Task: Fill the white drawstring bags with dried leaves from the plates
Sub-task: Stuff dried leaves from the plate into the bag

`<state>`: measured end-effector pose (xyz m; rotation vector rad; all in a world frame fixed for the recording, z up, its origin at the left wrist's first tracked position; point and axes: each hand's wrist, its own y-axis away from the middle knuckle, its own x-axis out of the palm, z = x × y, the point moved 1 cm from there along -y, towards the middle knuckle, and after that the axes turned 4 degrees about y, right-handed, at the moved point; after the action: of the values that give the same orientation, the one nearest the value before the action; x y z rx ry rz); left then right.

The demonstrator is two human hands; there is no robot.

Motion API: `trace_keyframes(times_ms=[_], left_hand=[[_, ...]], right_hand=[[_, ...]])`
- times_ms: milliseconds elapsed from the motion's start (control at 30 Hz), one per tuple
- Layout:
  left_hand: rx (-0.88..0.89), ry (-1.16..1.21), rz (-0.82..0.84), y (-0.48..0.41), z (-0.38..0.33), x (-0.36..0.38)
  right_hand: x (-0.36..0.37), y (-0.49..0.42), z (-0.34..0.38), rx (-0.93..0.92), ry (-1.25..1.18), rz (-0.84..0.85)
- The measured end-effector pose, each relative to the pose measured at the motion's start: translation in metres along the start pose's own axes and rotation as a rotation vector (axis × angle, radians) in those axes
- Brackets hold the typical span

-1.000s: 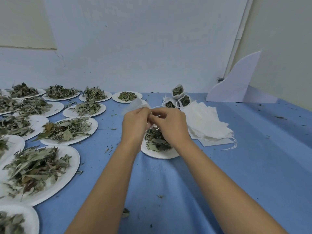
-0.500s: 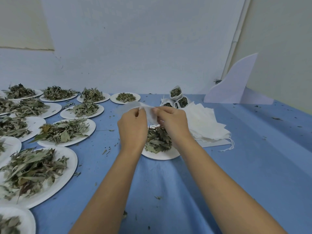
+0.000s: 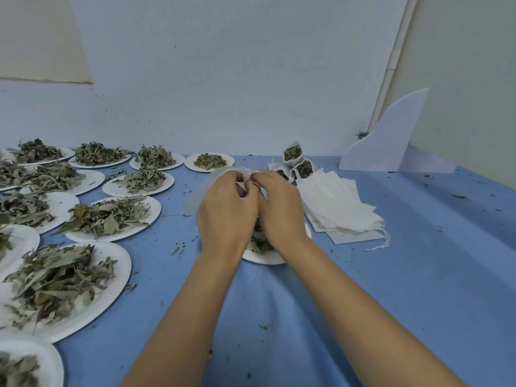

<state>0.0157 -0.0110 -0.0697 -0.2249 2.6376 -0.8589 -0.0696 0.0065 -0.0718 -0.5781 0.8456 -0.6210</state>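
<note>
You've got the white drawstring bag [image 3: 246, 176] pinched by both hands, left hand [image 3: 226, 210] and right hand [image 3: 279, 208] curled on what's probably its mouth, above the leaf plate [image 3: 262, 258], spare bag stack [image 3: 337, 208] just right on the surface [image 3: 418, 275].

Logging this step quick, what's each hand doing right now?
Left hand: fingers curled, pinching the white bag.
Right hand: fingers curled, pinching the same bag.
</note>
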Motion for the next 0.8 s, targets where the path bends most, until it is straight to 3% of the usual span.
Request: trace_keyframes(times_ms=[133,300,400,600,700,800], left_hand=[[-0.048,0.098,-0.048,0.001,-0.003,-0.001],[-0.357,0.563,-0.168,-0.008,-0.002,-0.008],[-0.302,0.703,-0.162,-0.010,-0.004,-0.012],[0.014,0.375,0.018,-0.003,-0.005,-0.004],[0.044,0.126,0.079,-0.004,0.003,0.000],[0.036,0.069,0.122,-0.007,0.005,-0.002]], right_hand=[[-0.004,-0.002,-0.007,0.123,-0.010,-0.031],[-0.004,-0.005,-0.010,0.120,0.097,-0.034],[-0.003,-0.004,-0.010,0.131,0.133,-0.033],[0.000,-0.003,-0.009,0.138,0.154,-0.039],[0.001,-0.004,-0.009,0.136,0.177,-0.046],[0.001,-0.004,-0.009,0.128,0.202,-0.056]])
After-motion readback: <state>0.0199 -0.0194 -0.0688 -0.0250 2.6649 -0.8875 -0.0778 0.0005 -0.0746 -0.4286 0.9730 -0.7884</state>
